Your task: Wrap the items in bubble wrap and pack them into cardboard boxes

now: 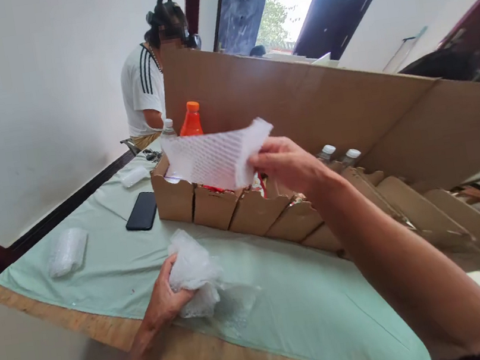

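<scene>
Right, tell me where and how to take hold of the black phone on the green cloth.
The phone is probably best gripped by its two long edges, near the end closest to the wearer, coming from above on that near side. It lies flat on the cloth, so its thin edges offer the hold, and the cardboard box stands close by its far right corner.

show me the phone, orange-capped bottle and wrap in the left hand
phone (141, 211), head view: middle of dark face
orange-capped bottle (191, 123), head view: body below the cap
wrap (193, 266), head view: bunched upper part
</scene>
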